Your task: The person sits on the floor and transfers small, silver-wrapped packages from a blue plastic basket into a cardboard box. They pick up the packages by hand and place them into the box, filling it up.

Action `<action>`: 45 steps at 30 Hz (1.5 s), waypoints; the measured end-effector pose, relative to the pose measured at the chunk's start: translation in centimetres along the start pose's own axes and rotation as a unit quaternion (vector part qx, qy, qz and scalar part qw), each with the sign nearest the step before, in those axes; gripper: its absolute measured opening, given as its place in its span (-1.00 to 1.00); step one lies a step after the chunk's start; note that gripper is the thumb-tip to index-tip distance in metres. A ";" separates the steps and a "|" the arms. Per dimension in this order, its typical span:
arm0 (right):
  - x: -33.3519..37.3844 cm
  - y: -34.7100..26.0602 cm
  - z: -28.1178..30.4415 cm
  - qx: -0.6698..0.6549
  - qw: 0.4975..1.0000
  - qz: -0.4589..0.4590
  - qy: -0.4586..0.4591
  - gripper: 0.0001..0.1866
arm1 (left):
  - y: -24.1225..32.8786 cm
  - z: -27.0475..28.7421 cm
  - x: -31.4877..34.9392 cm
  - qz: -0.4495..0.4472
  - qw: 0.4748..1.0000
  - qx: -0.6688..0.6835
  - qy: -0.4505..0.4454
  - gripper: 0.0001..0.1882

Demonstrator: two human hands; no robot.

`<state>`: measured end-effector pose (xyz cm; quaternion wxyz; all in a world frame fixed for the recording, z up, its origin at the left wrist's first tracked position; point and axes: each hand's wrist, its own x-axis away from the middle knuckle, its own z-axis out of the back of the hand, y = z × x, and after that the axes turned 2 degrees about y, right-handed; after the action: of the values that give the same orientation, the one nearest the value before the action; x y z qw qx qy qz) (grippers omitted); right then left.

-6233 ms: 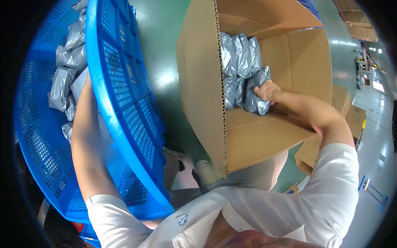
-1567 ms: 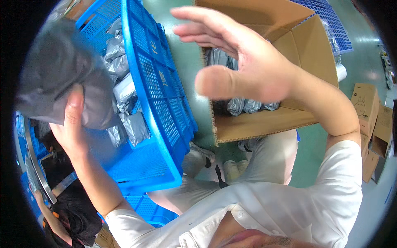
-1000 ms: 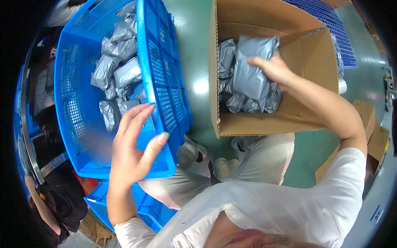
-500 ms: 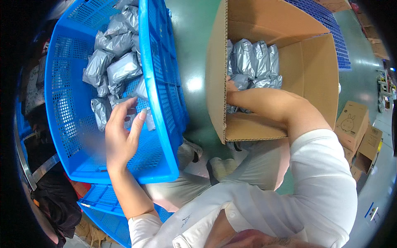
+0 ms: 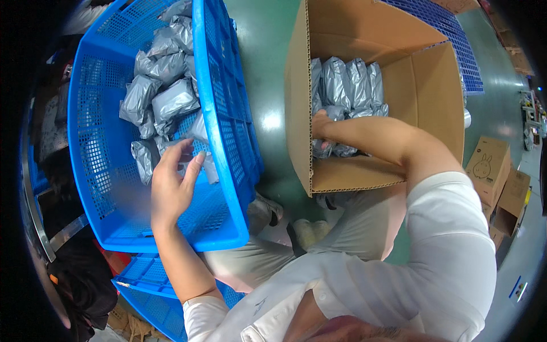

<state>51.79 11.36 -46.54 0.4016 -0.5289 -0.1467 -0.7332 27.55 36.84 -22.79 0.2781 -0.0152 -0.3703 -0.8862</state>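
My left hand (image 5: 172, 185) hangs over the near part of a blue plastic basket (image 5: 98, 119), open, thumb and fingers apart, with nothing in it. Just past its fingertips lie grey plastic mailer packets (image 5: 175, 101), heaped toward the far end of the basket. My right hand (image 5: 321, 125) is down inside an open cardboard box (image 5: 434, 85), close to its left wall. It is at the nearer row of grey packets (image 5: 354, 80), which stand packed side by side in the box. The right fingers are mostly hidden, so whether they grip a packet is unclear.
Another blue basket (image 5: 149, 285) sits beneath the first one at lower left. Behind the box lies a blue grid panel (image 5: 450, 43). Smaller cartons (image 5: 489, 171) stand on the right. Green floor (image 5: 266, 74) shows between basket and box.
My right hand and forearm have shifted slightly inside the box. The left hand stays open over the basket, and the whole view has shifted a little.
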 end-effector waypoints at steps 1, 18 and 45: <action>1.1 -1.3 2.1 0.085 0.996 0.027 -0.005 -0.33 | 0.0 0.1 0.2 0.005 1.000 0.003 0.005 -0.60; -6.5 -0.8 3.3 -0.382 0.846 -0.214 0.304 -0.20 | -1.4 0.1 0.4 0.013 1.000 -0.019 0.016 -0.60; -8.8 1.0 -11.1 -0.109 0.923 0.237 0.284 -0.36 | -1.1 -0.4 -0.3 0.037 0.995 -0.065 -0.071 -0.57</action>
<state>46.24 7.47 -58.99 0.5283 -0.3585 0.1840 -0.7473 27.39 37.33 -23.87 0.2821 -0.1095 -0.3294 -0.8944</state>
